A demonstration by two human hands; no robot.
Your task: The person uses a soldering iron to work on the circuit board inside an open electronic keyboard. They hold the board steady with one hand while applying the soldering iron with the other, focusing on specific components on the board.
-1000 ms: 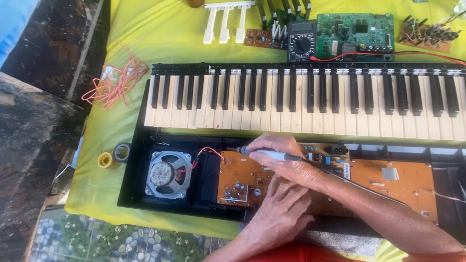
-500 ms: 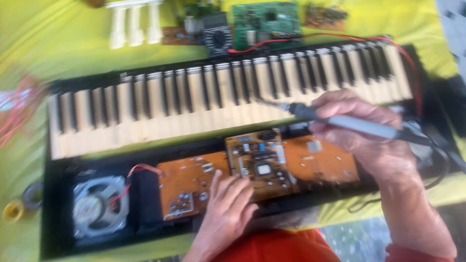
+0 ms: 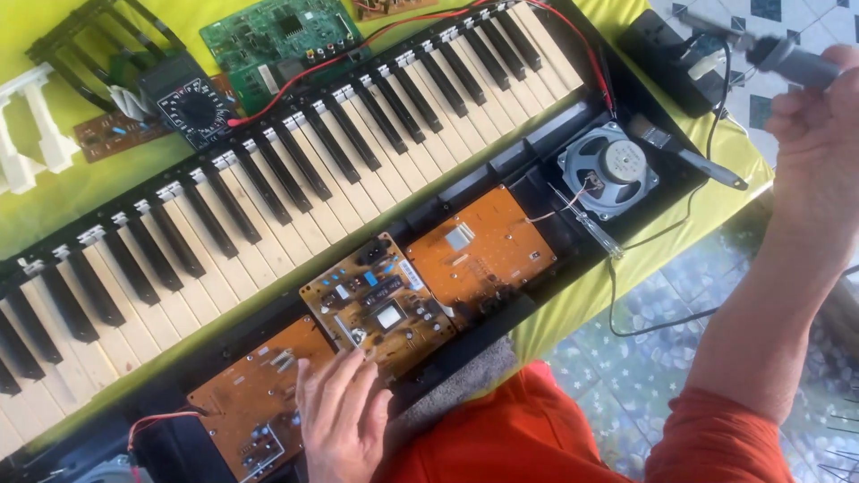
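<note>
1. Yellow cloth (image 3: 107,192) covers the table; at its far left edge lie white loose keys (image 3: 27,134), a black dial meter (image 3: 192,103) and a green circuit board (image 3: 277,40).
2. The opened keyboard (image 3: 295,170) runs slantwise across the cloth, its brown circuit boards (image 3: 376,304) bared along the near edge.
3. The left hand (image 3: 344,420) lies flat at the keyboard's near edge, fingers spread apart, fingertips touching the middle board, clamping nothing.
4. A round speaker (image 3: 608,170) sits in the keyboard's right end, thin wires leading from it to the boards; a screwdriver (image 3: 591,219) lies just beside it.
5. The right hand (image 3: 814,116) is raised past the table's right edge, fingers closed round a grey soldering iron (image 3: 778,54) whose black cord (image 3: 662,268) trails down over the cloth.
6. Risk, as I judge it: the hanging cord could snag the speaker wires or drag the screwdriver off the edge; a hot tip swung back carelessly could scorch the cloth or the keys.
</note>
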